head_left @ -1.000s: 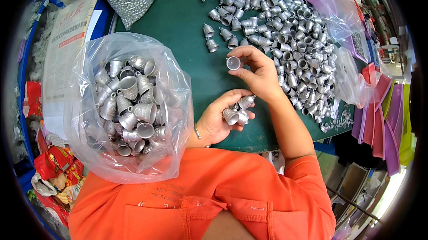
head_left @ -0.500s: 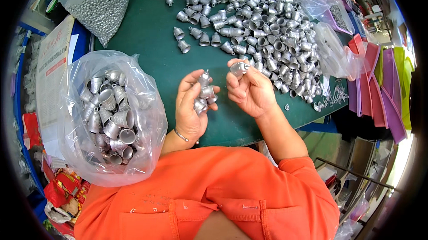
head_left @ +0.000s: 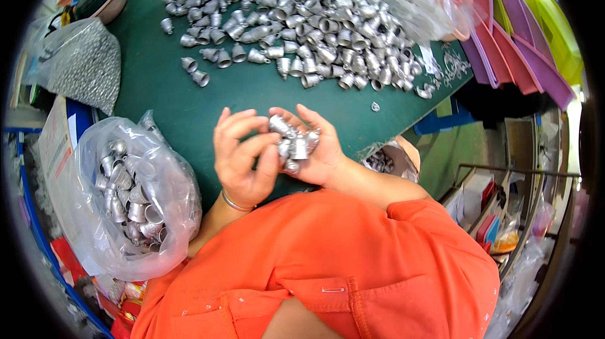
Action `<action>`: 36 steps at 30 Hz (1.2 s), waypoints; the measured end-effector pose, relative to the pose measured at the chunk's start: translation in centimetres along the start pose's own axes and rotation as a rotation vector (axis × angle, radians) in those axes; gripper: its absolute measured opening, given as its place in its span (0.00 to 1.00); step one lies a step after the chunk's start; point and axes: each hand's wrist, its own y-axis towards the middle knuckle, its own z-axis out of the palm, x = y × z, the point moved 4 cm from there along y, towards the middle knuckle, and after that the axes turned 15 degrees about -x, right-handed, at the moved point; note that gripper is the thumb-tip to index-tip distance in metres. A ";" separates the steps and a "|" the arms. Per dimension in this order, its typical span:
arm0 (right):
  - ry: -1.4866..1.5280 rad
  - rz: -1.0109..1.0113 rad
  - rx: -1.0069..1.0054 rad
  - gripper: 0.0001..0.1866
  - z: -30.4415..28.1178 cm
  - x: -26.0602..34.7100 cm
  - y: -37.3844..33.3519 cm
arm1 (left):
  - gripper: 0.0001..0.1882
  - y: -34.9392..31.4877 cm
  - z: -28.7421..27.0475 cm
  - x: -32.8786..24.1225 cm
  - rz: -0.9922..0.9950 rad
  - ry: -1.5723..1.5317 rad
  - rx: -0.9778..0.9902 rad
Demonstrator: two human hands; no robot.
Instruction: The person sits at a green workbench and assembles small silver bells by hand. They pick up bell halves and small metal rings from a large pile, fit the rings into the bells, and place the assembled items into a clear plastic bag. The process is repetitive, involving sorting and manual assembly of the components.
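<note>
Several small silver-grey metal bells [head_left: 299, 146] are gathered in my right hand [head_left: 329, 161], cupped with its fingers curled up around them. Close beside it is my left hand [head_left: 238, 161], wearing a bracelet on the wrist. Its fingers are spread and bent toward the bells, with nothing visible in its palm. Whether the left fingertips touch the bells I cannot tell. A clear plastic bag [head_left: 179, 178] of similar bells stands by my left forearm. Beyond my hands, a wide heap of bells [head_left: 315, 24] covers the far part of the green table [head_left: 157, 96].
At the far left lies a bag of small silver beads [head_left: 88, 58]. Pink, purple and green plastic trays [head_left: 504, 43] stand at the right edge, near a crumpled clear bag [head_left: 413, 8]. Below the table edge is an open bag of small metal parts [head_left: 403, 159].
The bells from my left hand are now together in my right hand, which has turned palm up. Both hands have come close together. The view has shifted, so the heap appears higher and further left.
</note>
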 end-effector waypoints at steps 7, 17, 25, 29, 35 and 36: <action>0.025 -0.666 -0.008 0.17 -7.6 9.3 -11.1 | 0.07 -1.4 0.5 1.2 -0.179 -0.160 -0.093; -0.641 -1.268 -0.860 0.07 -22.7 12.7 -16.1 | 0.08 -2.0 1.4 1.8 -0.370 -0.232 -0.142; -1.230 -1.875 -0.721 0.06 -8.5 13.2 -12.5 | 0.05 -1.5 0.5 2.0 -0.360 -0.161 -0.148; -1.661 -1.899 -0.062 0.11 4.5 8.2 -4.1 | 0.02 -1.8 0.1 1.9 -0.328 -0.264 -0.179; -2.205 -1.927 0.419 0.30 14.9 0.8 10.0 | 0.02 -1.1 -0.4 2.0 -0.302 -0.234 -0.206; -2.253 -1.972 0.420 0.28 16.1 1.1 11.5 | 0.02 -1.1 -0.3 2.0 -0.315 -0.231 -0.209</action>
